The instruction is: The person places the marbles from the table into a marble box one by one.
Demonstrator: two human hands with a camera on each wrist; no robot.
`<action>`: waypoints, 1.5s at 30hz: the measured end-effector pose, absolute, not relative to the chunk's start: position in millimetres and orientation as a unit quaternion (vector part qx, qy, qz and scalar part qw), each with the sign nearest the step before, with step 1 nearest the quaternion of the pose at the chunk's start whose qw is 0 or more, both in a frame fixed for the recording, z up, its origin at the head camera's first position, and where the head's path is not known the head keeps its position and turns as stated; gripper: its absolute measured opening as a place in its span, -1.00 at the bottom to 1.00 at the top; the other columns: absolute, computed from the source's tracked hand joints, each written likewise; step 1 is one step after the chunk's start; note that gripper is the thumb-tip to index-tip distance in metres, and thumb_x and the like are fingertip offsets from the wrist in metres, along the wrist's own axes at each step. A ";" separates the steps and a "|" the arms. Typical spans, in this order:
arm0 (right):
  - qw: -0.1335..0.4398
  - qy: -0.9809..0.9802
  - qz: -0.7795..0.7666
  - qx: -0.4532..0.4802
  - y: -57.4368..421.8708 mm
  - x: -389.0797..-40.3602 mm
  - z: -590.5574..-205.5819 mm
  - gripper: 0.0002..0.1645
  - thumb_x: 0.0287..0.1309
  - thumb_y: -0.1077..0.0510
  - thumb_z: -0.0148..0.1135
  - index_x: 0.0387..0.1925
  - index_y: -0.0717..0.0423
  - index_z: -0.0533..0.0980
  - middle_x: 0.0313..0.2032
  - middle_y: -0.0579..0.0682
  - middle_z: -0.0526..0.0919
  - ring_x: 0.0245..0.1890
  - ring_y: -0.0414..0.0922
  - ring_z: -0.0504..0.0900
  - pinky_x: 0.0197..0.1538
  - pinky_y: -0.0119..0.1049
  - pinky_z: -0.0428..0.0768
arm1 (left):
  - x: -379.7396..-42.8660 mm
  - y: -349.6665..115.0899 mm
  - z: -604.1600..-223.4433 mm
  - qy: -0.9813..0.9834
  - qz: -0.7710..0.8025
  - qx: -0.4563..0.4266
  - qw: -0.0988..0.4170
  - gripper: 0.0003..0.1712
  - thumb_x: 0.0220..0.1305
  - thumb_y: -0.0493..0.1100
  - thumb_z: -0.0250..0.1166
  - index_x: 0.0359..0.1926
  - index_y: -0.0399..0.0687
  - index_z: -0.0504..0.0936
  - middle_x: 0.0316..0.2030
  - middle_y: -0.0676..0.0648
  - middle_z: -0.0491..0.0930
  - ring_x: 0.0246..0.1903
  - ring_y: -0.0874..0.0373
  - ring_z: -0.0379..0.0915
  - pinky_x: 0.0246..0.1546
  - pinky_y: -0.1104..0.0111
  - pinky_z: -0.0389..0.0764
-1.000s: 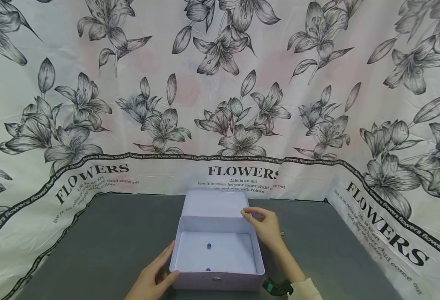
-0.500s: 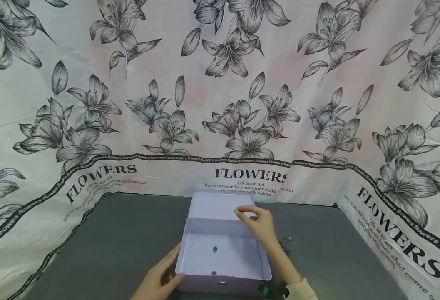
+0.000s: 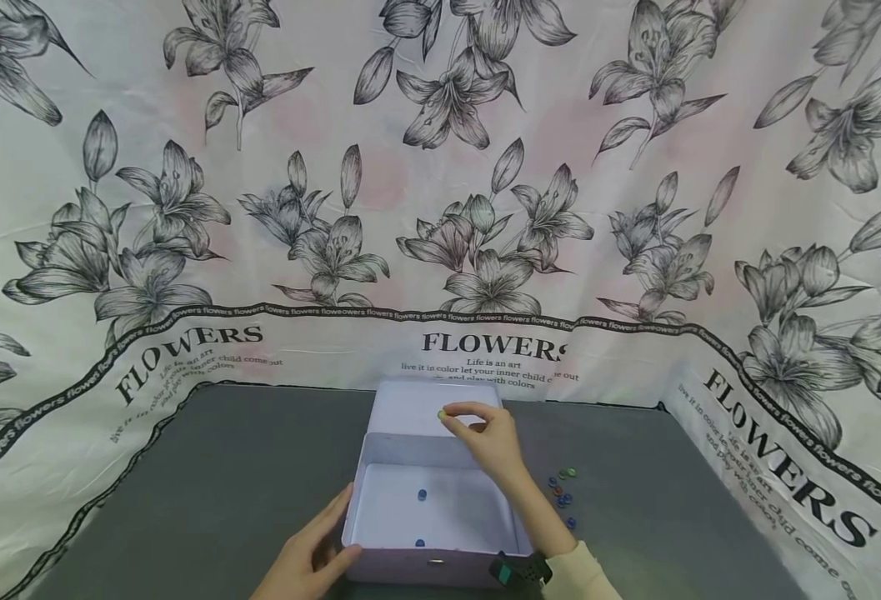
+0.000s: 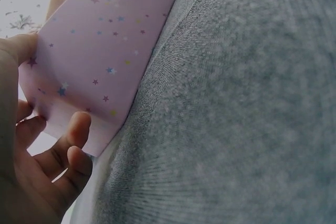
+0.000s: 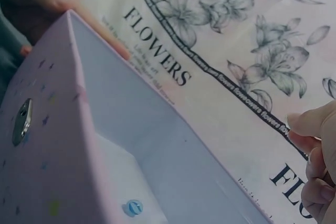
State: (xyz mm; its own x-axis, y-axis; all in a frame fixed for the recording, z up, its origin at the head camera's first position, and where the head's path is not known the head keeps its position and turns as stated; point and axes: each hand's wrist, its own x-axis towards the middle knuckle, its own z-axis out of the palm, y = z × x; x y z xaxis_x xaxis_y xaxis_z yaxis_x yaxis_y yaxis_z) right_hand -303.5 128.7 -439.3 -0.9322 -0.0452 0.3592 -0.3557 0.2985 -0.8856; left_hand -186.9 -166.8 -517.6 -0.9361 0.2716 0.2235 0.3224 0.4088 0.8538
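Note:
A pale lilac box [image 3: 402, 450] with printed stars stands at the table's front, its lid [image 3: 402, 408] folded back. My left hand [image 3: 307, 546] holds the box's near left corner, thumb at the front and index finger along the side. Over the lid, my right hand [image 3: 494, 442] pinches a small yellow-green marble [image 3: 442, 414] between thumb and fingertips. In the right wrist view that marble is hidden. On the box floor lie two blue marbles, one near the middle [image 3: 422, 495] and another near the front wall [image 3: 420, 543]; a clear blue marble [image 5: 133, 207] shows in the right wrist view.
Right of the box, several loose marbles lie on the dark grey table [image 3: 260, 467], among them a green marble [image 3: 572, 472], an orange marble [image 3: 558, 491] and a blue marble [image 3: 571, 523]. A flower-printed cloth [image 3: 320, 350] hangs behind and around the table.
My right hand has moved left across the open lid with the yellow-green marble. The loose marbles on the right have come into view. My left hand has stayed at the box corner.

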 end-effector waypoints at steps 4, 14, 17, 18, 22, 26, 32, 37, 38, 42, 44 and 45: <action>0.129 -0.806 0.564 0.126 126.0 -303.2 -441.8 -0.86 0.27 0.11 0.53 -0.15 0.00 0.82 -0.10 -0.03 0.85 -0.77 -0.29 0.22 -0.62 -0.45 0.23 | -187.8 -166.1 -515.7 -0.841 -0.515 -0.167 0.008 -0.12 0.45 -0.05 0.42 0.64 -0.08 0.25 0.58 -0.28 0.24 -0.57 0.42 0.23 -0.53 0.51 0.39; 0.099 -0.836 0.519 0.148 121.3 -306.8 -455.4 -0.90 0.26 0.12 0.54 -0.19 -0.04 0.82 -0.08 -0.01 0.84 -0.71 -0.25 0.45 -0.62 -0.47 0.30 | -187.1 -165.9 -514.5 -0.841 -0.518 -0.155 -0.011 -0.11 0.45 -0.01 0.41 0.65 -0.07 0.24 0.59 -0.29 0.22 -0.57 0.40 0.22 -0.53 0.49 0.39; 0.088 -0.844 0.502 0.168 119.9 -307.3 -459.0 -0.91 0.26 0.14 0.53 -0.21 0.00 0.82 -0.11 0.01 0.85 -0.72 -0.30 0.42 -0.61 -0.48 0.30 | -186.9 -166.0 -514.8 -0.840 -0.520 -0.156 -0.009 -0.12 0.45 -0.02 0.41 0.64 -0.08 0.24 0.59 -0.29 0.22 -0.58 0.40 0.22 -0.54 0.49 0.40; 0.084 -0.848 0.494 0.174 119.3 -307.2 -460.1 -0.91 0.25 0.15 0.53 -0.21 0.01 0.82 -0.12 0.01 0.85 -0.74 -0.34 0.38 -0.62 -0.49 0.29 | -186.9 -166.0 -514.9 -0.839 -0.521 -0.156 -0.008 -0.12 0.45 -0.02 0.41 0.64 -0.08 0.24 0.59 -0.29 0.23 -0.58 0.41 0.22 -0.54 0.49 0.40; 0.085 -0.867 0.445 0.207 117.5 -306.8 -465.1 -0.92 0.25 0.16 0.53 -0.23 0.04 0.82 -0.21 -0.03 0.86 -0.77 -0.39 0.14 -0.63 -0.50 0.21 | -186.8 -165.9 -515.6 -0.838 -0.523 -0.159 -0.004 -0.13 0.46 -0.03 0.41 0.64 -0.09 0.24 0.59 -0.30 0.23 -0.58 0.41 0.22 -0.54 0.49 0.40; 0.082 -0.881 0.405 0.230 116.7 -306.7 -469.8 -0.92 0.23 0.21 0.53 -0.23 0.08 0.82 -0.25 -0.03 0.85 -0.73 -0.37 0.19 -0.60 -0.49 0.26 | -186.8 -165.8 -515.9 -0.837 -0.524 -0.160 -0.003 -0.13 0.46 -0.03 0.41 0.64 -0.09 0.24 0.59 -0.30 0.23 -0.58 0.41 0.21 -0.55 0.49 0.40; 0.066 -0.896 0.356 0.257 116.5 -308.4 -475.7 -0.95 0.21 0.23 0.53 -0.27 0.08 0.82 -0.29 -0.07 0.84 -0.65 -0.36 0.32 -0.53 -0.44 0.37 | -187.6 -165.6 -516.3 -0.834 -0.526 -0.166 0.000 -0.13 0.46 -0.04 0.40 0.64 -0.12 0.24 0.58 -0.34 0.22 -0.59 0.42 0.22 -0.55 0.49 0.41; 0.065 -0.900 0.338 0.267 116.6 -307.4 -476.3 -0.96 0.23 0.22 0.52 -0.27 0.08 0.82 -0.30 -0.09 0.84 -0.54 -0.35 0.43 -0.44 -0.43 0.44 | -188.4 -165.1 -517.3 -0.832 -0.528 -0.170 0.007 -0.14 0.46 -0.05 0.41 0.63 -0.12 0.25 0.58 -0.33 0.23 -0.59 0.42 0.21 -0.56 0.50 0.40; 0.065 -0.900 0.338 0.266 116.5 -306.7 -475.8 -0.96 0.23 0.23 0.52 -0.27 0.08 0.81 -0.29 -0.08 0.84 -0.55 -0.35 0.42 -0.44 -0.43 0.43 | -188.5 -165.1 -517.8 -0.832 -0.527 -0.171 0.010 -0.14 0.46 -0.06 0.41 0.63 -0.12 0.25 0.58 -0.33 0.23 -0.59 0.42 0.21 -0.56 0.50 0.40; 0.076 -0.895 0.358 0.256 117.3 -305.1 -474.3 -0.92 0.21 0.29 0.50 -0.25 0.15 0.80 -0.28 -0.01 0.85 -0.67 -0.37 0.31 -0.53 -0.45 0.37 | -188.6 -166.0 -519.0 -0.835 -0.524 -0.168 0.010 -0.14 0.45 -0.06 0.41 0.63 -0.11 0.25 0.58 -0.31 0.23 -0.59 0.43 0.21 -0.56 0.50 0.41; 0.084 -0.893 0.368 0.246 118.0 -304.5 -473.3 -0.90 0.19 0.31 0.50 -0.23 0.18 0.80 -0.26 0.02 0.85 -0.72 -0.38 0.26 -0.56 -0.46 0.34 | -188.5 -166.1 -519.1 -0.836 -0.522 -0.166 0.008 -0.13 0.45 -0.05 0.41 0.63 -0.11 0.25 0.58 -0.31 0.23 -0.59 0.42 0.21 -0.56 0.49 0.41; 0.090 -0.891 0.373 0.241 118.4 -304.5 -473.0 -0.88 0.18 0.32 0.50 -0.22 0.20 0.80 -0.26 0.04 0.85 -0.73 -0.38 0.25 -0.58 -0.46 0.33 | -188.4 -166.0 -519.0 -0.837 -0.521 -0.165 0.007 -0.13 0.45 -0.04 0.41 0.64 -0.11 0.25 0.58 -0.30 0.23 -0.60 0.42 0.21 -0.56 0.49 0.41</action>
